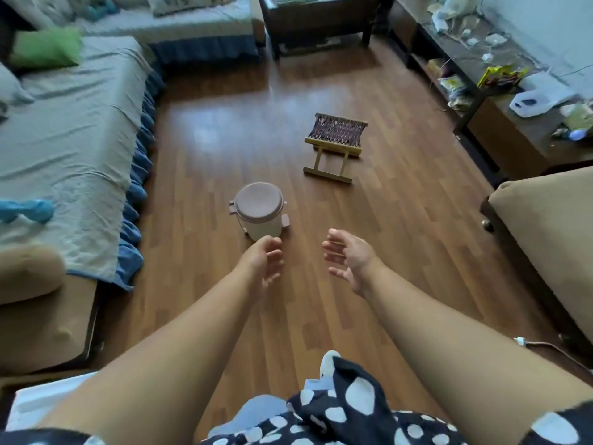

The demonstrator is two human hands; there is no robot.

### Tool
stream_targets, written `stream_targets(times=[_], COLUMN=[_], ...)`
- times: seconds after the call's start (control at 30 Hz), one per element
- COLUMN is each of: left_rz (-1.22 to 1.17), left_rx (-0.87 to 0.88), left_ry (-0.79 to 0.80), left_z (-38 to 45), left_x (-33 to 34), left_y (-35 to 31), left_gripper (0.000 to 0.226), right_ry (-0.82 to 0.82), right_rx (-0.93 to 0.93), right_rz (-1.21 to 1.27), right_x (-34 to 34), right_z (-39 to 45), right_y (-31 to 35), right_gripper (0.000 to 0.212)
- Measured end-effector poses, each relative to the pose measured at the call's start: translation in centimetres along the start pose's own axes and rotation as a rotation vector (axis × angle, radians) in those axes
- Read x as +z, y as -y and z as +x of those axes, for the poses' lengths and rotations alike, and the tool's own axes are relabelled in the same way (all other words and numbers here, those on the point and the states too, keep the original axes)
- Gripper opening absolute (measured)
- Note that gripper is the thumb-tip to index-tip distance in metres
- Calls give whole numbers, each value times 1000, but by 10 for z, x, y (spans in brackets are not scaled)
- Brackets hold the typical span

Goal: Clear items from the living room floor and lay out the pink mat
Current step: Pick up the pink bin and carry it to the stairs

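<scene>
A small pink-lidded pedal bin [260, 211] stands on the wooden floor [401, 252] in the middle of the room. Behind it to the right, a folding stool with a woven seat [333, 146] lies tipped on the floor. My left hand [268, 263] is stretched out just in front of the bin, fingers apart, holding nothing. My right hand [348, 258] is level with it, to the bin's right, also open and empty. No pink mat is in view.
A sofa with a grey-green cover [70, 149] runs along the left. A dark coffee table [321, 20] stands at the back. A cluttered low cabinet [500, 101] lines the right wall, and a tan armchair [552, 232] sits at the right.
</scene>
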State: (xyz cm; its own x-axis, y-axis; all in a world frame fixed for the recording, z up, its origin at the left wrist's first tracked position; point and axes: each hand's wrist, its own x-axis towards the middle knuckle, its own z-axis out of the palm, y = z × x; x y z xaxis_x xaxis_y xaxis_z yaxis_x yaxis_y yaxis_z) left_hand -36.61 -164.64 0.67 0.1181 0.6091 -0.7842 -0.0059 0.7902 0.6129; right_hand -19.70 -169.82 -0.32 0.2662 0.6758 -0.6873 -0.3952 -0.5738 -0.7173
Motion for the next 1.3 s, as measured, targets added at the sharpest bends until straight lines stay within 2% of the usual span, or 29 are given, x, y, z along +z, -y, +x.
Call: stream_targets(times=[0.2,0.43,0.6,0.7,0.83,1.13,1.3], left_rz=[-79,-189,-192,-147,-108,-160,-228], left_rx=[-105,-37,-52,-90,-111,-183,-208], left_ry=[-126,-275,-272,-209,-216,-402,-508], left_z=[51,137,211,238,271,344,373], left_x=[-6,-26,-29,-29,-39,-48,-29], left_y=[-29,-102,-167,-203,-243,-276,-291], left_gripper=[11,14,15,11,9,4,4], right_ry=[50,86,100,89,110,224,357], right_rx=[90,164,152,133,167,211,242], right_rz=[-66,-187,-274,-296,-292,-450,-584], right_x=[18,68,112,136,162,206,220], right_z=[69,160,235,270,312,420,473], right_y=[50,98,147,173,196,243,271], right_gripper=[16,19,19,19,17,18,15])
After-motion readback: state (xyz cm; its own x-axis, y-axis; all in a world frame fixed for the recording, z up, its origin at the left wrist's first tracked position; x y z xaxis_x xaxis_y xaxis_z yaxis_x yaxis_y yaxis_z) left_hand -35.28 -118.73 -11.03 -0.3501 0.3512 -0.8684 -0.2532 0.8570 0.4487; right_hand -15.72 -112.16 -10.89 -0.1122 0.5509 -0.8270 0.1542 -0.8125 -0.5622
